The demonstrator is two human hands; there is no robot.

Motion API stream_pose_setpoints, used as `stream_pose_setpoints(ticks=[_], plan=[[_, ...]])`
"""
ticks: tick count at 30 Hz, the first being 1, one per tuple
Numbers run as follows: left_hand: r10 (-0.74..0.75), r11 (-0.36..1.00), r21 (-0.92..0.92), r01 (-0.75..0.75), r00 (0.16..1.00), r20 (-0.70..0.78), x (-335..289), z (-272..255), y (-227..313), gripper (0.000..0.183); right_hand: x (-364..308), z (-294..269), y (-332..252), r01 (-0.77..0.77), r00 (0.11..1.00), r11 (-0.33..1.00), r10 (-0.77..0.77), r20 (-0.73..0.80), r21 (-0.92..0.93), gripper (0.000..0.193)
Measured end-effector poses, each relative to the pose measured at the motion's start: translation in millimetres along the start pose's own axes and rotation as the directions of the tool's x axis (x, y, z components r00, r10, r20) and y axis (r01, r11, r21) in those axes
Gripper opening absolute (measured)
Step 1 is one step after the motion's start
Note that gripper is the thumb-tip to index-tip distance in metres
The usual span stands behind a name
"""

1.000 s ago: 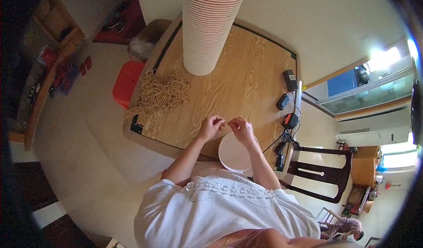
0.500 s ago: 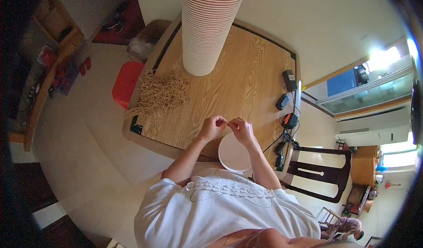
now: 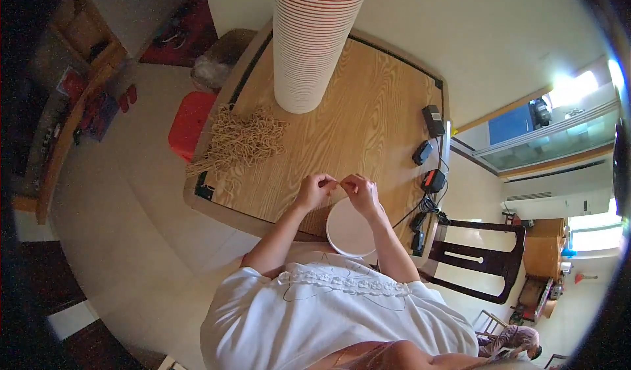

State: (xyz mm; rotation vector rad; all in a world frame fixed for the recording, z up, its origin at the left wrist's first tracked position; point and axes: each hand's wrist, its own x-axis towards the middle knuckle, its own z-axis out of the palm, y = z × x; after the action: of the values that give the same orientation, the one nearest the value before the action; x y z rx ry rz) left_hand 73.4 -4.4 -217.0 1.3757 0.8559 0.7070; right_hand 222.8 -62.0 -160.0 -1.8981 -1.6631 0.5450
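My left hand [image 3: 315, 191] and my right hand [image 3: 360, 192] meet over the table's near side, fingertips pinched close together. Between them is something thin and tan, too small to make out. Just below my right hand, close against my shirt, a round white paper bucket [image 3: 348, 228] shows its pale flat end; my right wrist covers part of its edge. To the left on the table lies a loose heap of tan twisted cords [image 3: 246, 138]. Beyond my hands rises a tall nested stack of white paper buckets [image 3: 309, 48], with orange at its top.
The wood-grain table [image 3: 368, 113] has chargers [image 3: 432, 180] and black cables along its right edge. A dark wooden chair [image 3: 473, 258] stands at the right. By the left edge are a red stool [image 3: 190, 123] and a bin [image 3: 227, 48]. Another person [image 3: 516, 340] is far off at lower right.
Almost nothing differs. Both hands keep their pinch in nearly the same place, with slight finger movement; the whole view has shifted by a hair.
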Motion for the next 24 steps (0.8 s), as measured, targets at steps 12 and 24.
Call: stream_pose_setpoints(ticks=[12, 24], plan=[[0.381, 0.755, 0.594, -0.277, 0.923, -0.054, -8, 0, 20, 0.009, 0, 8, -2, 0.077, 0.995, 0.995, -0.081, -0.064, -0.068, 0.002], [0.361, 0.755, 0.617, -0.223, 0.926, -0.107, 2, 1, 5, 0.015, 2, 14, 2, -0.069, 0.996, 0.997, 0.067, -0.053, -0.041, 0.005]])
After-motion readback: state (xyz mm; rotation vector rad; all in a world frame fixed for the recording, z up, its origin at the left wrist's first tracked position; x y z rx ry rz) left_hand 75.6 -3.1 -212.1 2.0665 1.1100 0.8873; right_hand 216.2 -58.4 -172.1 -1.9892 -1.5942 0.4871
